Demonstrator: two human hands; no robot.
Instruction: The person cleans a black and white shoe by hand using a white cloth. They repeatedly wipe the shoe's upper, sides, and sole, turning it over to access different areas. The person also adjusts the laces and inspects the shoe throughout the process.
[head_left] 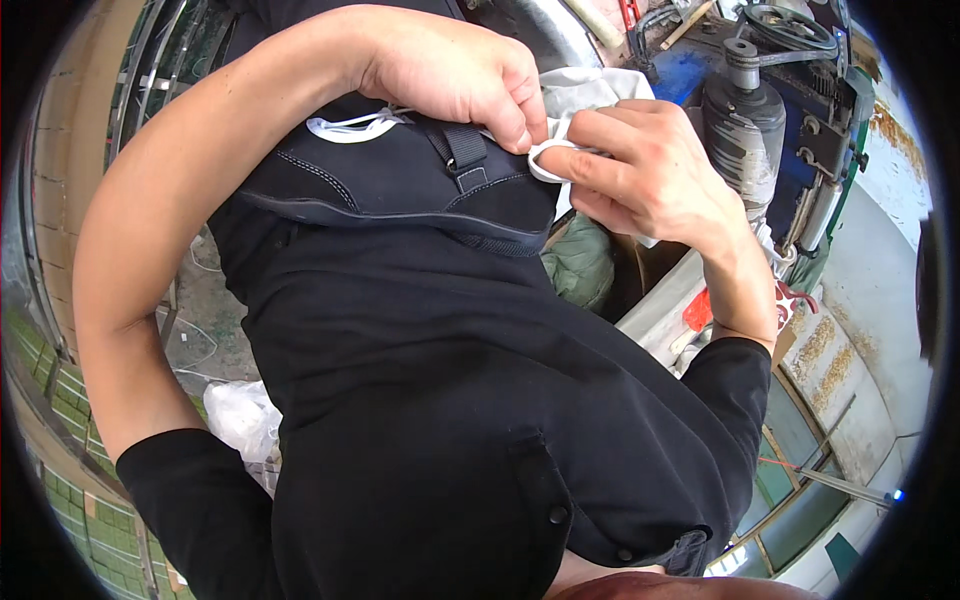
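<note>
Across my lap lies a black shoe, turned on its side, with pale stitching and a dark sole edge. A black webbing strap with a small buckle crosses it. White cord curves along its upper edge at the left. My left hand is closed over the shoe's far side, thumb and forefinger pinched together; what they pinch is hidden. At the shoe's right end my right hand is closed, its bent fingers gripping a white loop close to my left fingertips. White cloth lies behind both hands.
A machine with a dark cylindrical motor and a pulley wheel stands at right, close to my right forearm. Green fabric sits below my right hand. A clear plastic bag lies on the floor at left, near metal racks.
</note>
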